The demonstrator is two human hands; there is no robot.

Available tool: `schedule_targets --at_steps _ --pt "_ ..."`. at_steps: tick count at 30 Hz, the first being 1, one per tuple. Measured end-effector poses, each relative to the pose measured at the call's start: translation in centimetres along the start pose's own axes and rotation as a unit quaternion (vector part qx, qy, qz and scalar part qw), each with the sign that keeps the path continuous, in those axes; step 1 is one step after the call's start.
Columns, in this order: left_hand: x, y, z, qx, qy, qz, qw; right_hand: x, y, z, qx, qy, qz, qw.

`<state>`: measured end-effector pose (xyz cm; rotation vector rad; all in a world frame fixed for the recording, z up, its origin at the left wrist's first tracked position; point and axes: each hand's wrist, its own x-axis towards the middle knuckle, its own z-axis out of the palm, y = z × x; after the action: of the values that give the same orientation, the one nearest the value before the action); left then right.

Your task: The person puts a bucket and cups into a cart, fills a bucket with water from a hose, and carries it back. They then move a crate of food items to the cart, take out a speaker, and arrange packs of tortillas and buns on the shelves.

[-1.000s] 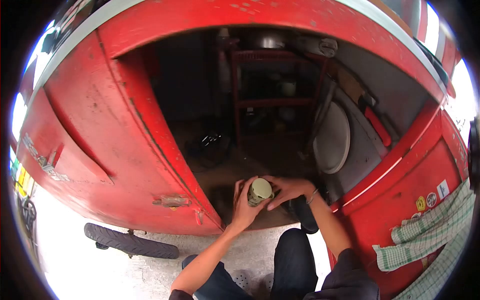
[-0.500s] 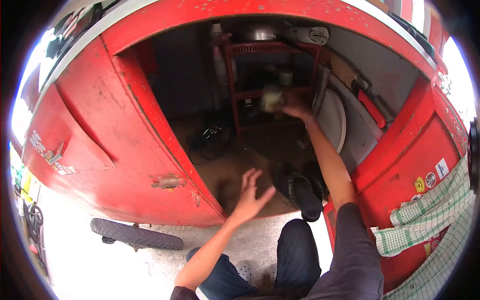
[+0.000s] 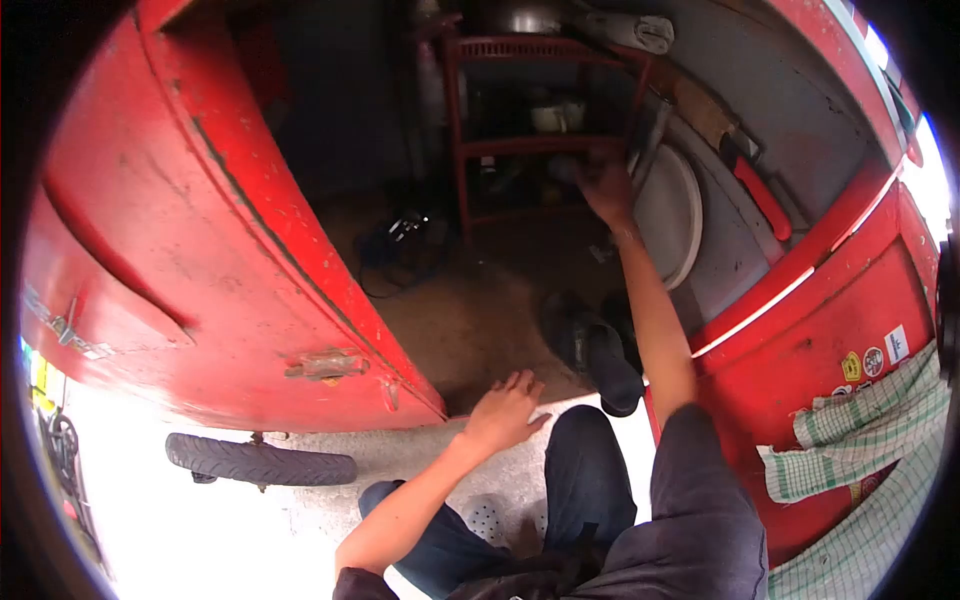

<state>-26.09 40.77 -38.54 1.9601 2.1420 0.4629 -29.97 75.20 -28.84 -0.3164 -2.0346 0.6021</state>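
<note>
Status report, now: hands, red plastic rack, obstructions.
Left hand open, empty-looking, by the front edge of the red cabinet. Right hand at the red plastic rack, grip too dark to tell. Possible snag: black shoes in the opening.

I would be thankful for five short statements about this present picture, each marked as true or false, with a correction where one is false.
1. The right hand is inside the red cabinet, near the rack. True.
2. The left hand grips a cup. False: the left hand is open, and no cup shows in it.
3. Checked cloths hang at the right side of the picture. True.
4. The round tray lies flat on the cabinet floor. False: the round tray leans upright by the side wall.
5. The black tyre is outside the cabinet. True.
</note>
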Motion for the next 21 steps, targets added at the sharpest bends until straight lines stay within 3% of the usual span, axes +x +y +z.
schedule_targets --at_steps 1,2,3,5,9,11,12,15,17,18,20,21 --pt "0.1 -0.2 0.0 -0.009 -0.005 0.003 1.000 -3.3 2.7 -0.9 -0.232 -0.097 -0.033 0.967" --pt "0.3 -0.4 0.0 -0.008 -0.022 -0.008 1.000 -7.4 0.6 -3.2 -0.128 -0.189 0.155 0.961" --pt "0.4 -0.6 0.1 -0.005 -0.040 -0.017 0.999 -12.6 3.2 -4.5 -0.220 -0.261 0.077 0.937" --pt "0.6 -0.6 0.0 0.001 -0.027 -0.015 1.000 -19.7 0.6 -7.4 -0.361 -0.416 0.184 0.814" --pt "1.1 0.5 -1.3 -0.018 0.001 -0.010 1.000 -25.8 1.1 -5.6 -0.385 -0.424 0.269 0.774" --pt "0.7 1.3 -1.5 -0.040 0.037 0.006 0.998 -26.5 0.0 -4.3 -0.449 -0.164 0.287 0.830" --pt "0.4 1.8 -2.0 -0.049 0.050 0.005 0.998 -26.7 0.3 -4.6 -0.447 -0.164 0.288 0.831" --pt "-0.5 3.2 -3.8 -0.065 0.042 -0.030 0.997 -25.8 1.6 -6.1 -0.424 -0.187 0.300 0.834" --pt "-0.9 2.8 -3.7 -0.075 0.061 -0.022 0.995 -25.1 2.2 -8.2 -0.130 -0.301 0.394 0.859" --pt "-1.1 2.6 -3.9 -0.105 0.079 -0.020 0.991 -25.3 2.4 -8.8 -0.128 -0.306 0.395 0.857" --pt "-1.7 2.7 -4.6 -0.089 0.085 -0.025 0.992 -25.5 2.8 -9.8 0.094 -0.267 0.355 0.891" --pt "-2.0 2.9 -5.0 -0.075 0.090 -0.030 0.993 -25.8 1.5 -10.7 0.095 -0.272 0.356 0.889"
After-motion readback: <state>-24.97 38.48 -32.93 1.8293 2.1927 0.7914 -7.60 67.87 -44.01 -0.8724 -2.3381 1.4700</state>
